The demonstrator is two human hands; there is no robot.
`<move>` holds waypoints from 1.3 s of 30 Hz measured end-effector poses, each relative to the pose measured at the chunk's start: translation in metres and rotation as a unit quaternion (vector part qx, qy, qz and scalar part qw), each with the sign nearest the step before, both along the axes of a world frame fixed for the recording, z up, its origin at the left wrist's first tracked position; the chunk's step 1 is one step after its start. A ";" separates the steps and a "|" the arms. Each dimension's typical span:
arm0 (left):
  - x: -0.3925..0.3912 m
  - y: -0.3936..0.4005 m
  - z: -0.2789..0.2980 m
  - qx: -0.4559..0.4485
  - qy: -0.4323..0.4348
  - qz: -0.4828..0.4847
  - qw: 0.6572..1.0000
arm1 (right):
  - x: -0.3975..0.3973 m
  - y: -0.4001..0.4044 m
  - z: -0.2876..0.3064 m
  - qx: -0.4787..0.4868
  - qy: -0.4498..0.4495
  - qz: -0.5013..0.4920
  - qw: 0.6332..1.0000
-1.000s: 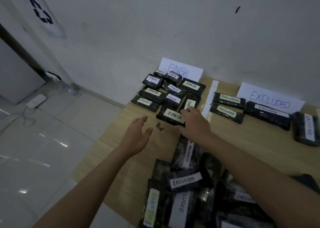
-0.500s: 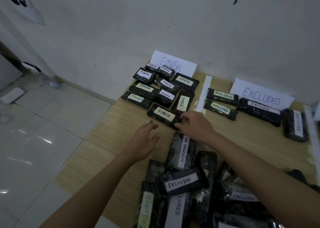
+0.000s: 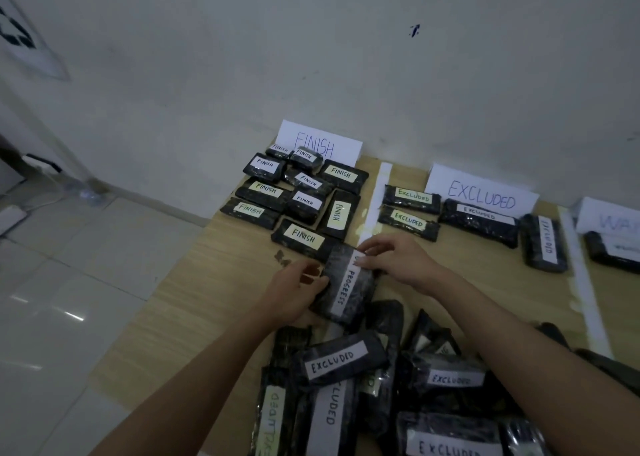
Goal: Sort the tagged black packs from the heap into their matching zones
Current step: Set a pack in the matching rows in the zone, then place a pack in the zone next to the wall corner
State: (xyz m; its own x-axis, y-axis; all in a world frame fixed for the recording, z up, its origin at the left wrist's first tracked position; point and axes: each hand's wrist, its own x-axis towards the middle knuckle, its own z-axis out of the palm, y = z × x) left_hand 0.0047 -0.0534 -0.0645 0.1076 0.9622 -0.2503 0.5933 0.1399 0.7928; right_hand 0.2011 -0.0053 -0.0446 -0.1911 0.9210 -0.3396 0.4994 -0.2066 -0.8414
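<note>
Head view: both hands are on one pack. The left hand (image 3: pixel 294 291) wraps its curled fingers around the near-left edge of a black crinkled plastic pack with a white "ON PROGRESS" tag (image 3: pixel 346 284), while the right hand (image 3: pixel 398 260) pinches the tag's far end at the pack's top corner. The pack sits at the far edge of the heap of black tagged packs (image 3: pixel 381 386), just short of the nearest black "FINISH" pack (image 3: pixel 304 239).

Risks, as I read it: that pinch is on the paper tag, so a lift could peel it. Right beyond the grip lies the FINISH zone, with its white "FINISH" sign (image 3: pixel 320 140), and to the right is the white "EXCLUDED" sign (image 3: pixel 481 194). Neither matches, so a short drop misfiles it. No matching sign is visible.
</note>
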 end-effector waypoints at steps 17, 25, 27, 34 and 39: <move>0.160 -0.002 0.062 0.060 -0.196 -0.120 0.971 | 0.099 -0.092 0.045 0.146 0.127 -0.412 0.890; 0.298 -0.058 0.079 0.044 -0.234 -0.257 0.937 | 0.224 -0.179 0.061 0.189 0.106 -0.489 0.845; 0.333 -0.076 0.081 0.042 -0.249 -0.286 0.924 | 0.256 -0.203 0.067 0.197 0.095 -0.498 0.839; 0.448 -0.138 0.068 0.035 -0.150 -0.453 0.878 | 0.378 -0.295 0.054 0.184 0.012 -0.532 0.826; 0.512 -0.173 0.052 0.100 -0.009 -0.548 0.830 | 0.459 -0.361 0.038 0.166 -0.190 -0.453 0.855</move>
State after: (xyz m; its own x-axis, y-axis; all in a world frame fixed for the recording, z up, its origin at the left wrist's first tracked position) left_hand 0.5162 -0.2264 -0.0129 0.9485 0.3051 -0.0856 0.2641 -0.6117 0.7457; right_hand 0.6603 -0.3665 -0.0061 0.7188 0.6894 0.0900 0.5110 -0.4361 -0.7407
